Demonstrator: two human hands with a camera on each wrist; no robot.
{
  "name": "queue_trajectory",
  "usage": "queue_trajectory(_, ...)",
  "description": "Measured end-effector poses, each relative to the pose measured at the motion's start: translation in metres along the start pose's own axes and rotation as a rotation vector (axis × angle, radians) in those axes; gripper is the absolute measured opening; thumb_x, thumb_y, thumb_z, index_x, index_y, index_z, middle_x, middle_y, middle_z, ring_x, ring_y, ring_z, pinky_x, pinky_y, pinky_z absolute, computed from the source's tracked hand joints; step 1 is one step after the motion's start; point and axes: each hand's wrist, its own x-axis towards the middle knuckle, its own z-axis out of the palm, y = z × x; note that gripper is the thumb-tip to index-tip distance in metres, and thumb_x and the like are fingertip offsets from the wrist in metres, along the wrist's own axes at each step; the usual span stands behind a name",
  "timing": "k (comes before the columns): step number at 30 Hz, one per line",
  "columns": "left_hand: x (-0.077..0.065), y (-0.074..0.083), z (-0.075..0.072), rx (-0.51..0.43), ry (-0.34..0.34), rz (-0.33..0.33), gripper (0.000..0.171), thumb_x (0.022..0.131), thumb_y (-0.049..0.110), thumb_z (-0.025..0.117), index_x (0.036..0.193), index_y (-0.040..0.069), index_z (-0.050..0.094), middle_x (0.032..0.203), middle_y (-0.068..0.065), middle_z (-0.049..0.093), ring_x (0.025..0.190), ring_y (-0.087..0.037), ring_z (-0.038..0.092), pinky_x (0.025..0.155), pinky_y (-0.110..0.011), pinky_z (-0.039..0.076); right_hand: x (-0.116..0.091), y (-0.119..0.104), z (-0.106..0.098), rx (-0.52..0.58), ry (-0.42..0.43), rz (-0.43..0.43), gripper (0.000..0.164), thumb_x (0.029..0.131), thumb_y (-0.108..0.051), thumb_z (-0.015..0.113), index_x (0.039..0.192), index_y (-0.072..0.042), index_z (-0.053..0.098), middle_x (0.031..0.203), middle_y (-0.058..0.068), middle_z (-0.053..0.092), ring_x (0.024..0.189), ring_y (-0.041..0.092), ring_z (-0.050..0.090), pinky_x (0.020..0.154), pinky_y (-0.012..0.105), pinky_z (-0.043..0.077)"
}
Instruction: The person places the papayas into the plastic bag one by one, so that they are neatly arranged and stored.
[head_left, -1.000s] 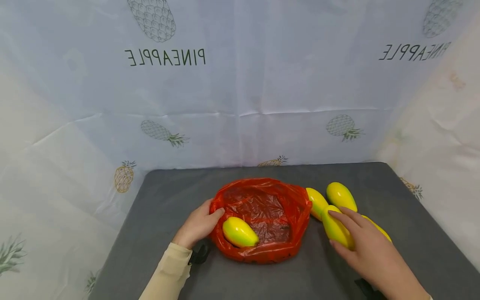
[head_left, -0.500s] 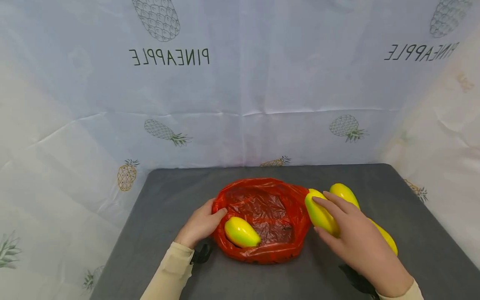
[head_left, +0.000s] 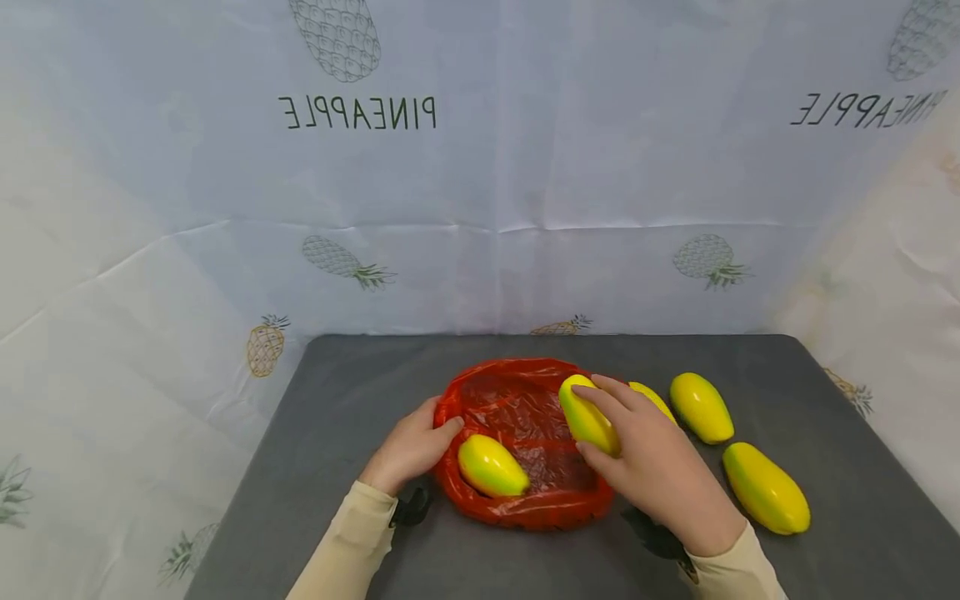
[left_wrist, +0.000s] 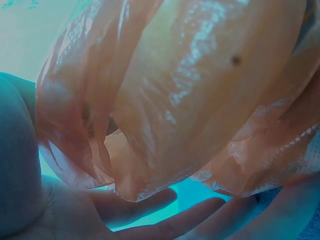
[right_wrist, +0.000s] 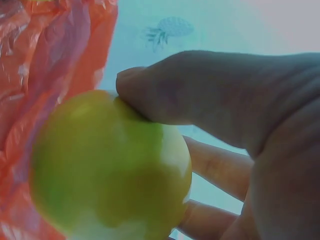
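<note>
A red plastic bag point(head_left: 517, 508) lies on the table with its mouth open upward. My left hand point(head_left: 412, 446) grips its left rim, thumb over the edge; in the left wrist view the fingers point(left_wrist: 195, 220) run along the bag's outside. One yellow-green mango point(head_left: 492, 467) lies inside, at the bag's near left. My right hand point(head_left: 660, 467) holds another mango point(head_left: 588, 417) over the right part of the bag's mouth. Thumb and fingers stand on opposite sides of this held mango point(right_wrist: 110, 170) in the right wrist view, with red plastic close beside it.
To the right of the bag, three more mangoes lie on the dark grey table point(head_left: 375, 367): one mango point(head_left: 651, 396) partly behind my right hand, one mango point(head_left: 701, 407) farther back, one mango point(head_left: 767, 488) nearer. A pineapple-print cloth point(head_left: 480, 183) hangs behind.
My right hand has lifted a mango from the group at right and carried it left to over the bag. My left hand keeps its hold on the rim.
</note>
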Motion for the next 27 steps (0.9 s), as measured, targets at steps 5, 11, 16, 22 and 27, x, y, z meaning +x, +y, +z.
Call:
queue_trajectory(5, 0.0, 0.0, 0.0, -0.002, -0.002, 0.008, 0.067, 0.107, 0.038, 0.065, 0.161, 0.005, 0.046, 0.152, -0.017, 0.063, 0.117, -0.028, 0.071, 0.101, -0.056, 0.062, 0.01, -0.007, 0.015, -0.001, -0.018, -0.019, 0.07, 0.09, -0.029, 0.089, 0.153, -0.021, 0.061, 0.16, 0.014, 0.057, 0.134, 0.039, 0.065, 0.099, 0.058, 0.061)
queue_trajectory(11, -0.001, 0.0, -0.001, -0.012, 0.005, 0.023, 0.068, 0.106, 0.04, 0.066, 0.16, 0.004, 0.047, 0.152, -0.017, 0.064, 0.116, -0.028, 0.071, 0.101, -0.056, 0.062, 0.021, -0.013, 0.028, -0.018, -0.044, -0.01, 0.069, 0.089, -0.031, 0.089, 0.151, -0.021, 0.063, 0.159, 0.014, 0.058, 0.137, 0.038, 0.064, 0.101, 0.058, 0.061)
queue_trajectory(16, 0.0, -0.001, -0.002, -0.009, 0.012, 0.035, 0.068, 0.106, 0.04, 0.066, 0.16, 0.003, 0.047, 0.15, -0.017, 0.065, 0.114, -0.027, 0.072, 0.1, -0.055, 0.062, 0.038, -0.023, 0.039, -0.02, -0.06, -0.013, 0.067, 0.088, -0.031, 0.089, 0.149, -0.019, 0.065, 0.157, 0.014, 0.059, 0.136, 0.037, 0.064, 0.103, 0.058, 0.06)
queue_trajectory(22, 0.001, -0.001, -0.002, 0.009, 0.015, 0.027, 0.065, 0.106, 0.037, 0.064, 0.159, 0.003, 0.048, 0.15, -0.017, 0.065, 0.118, -0.029, 0.071, 0.106, -0.057, 0.059, 0.061, -0.037, 0.054, 0.006, -0.082, -0.051, 0.063, 0.088, -0.03, 0.088, 0.146, -0.017, 0.066, 0.153, 0.014, 0.062, 0.136, 0.035, 0.064, 0.107, 0.056, 0.059)
queue_trajectory(27, 0.003, -0.002, -0.002, 0.014, 0.018, 0.04, 0.062, 0.107, 0.035, 0.063, 0.158, 0.003, 0.05, 0.147, -0.016, 0.067, 0.118, -0.029, 0.071, 0.108, -0.057, 0.058, 0.076, -0.044, 0.066, 0.027, -0.107, -0.065, 0.06, 0.089, -0.028, 0.087, 0.145, -0.017, 0.067, 0.15, 0.011, 0.065, 0.132, 0.033, 0.066, 0.107, 0.054, 0.059)
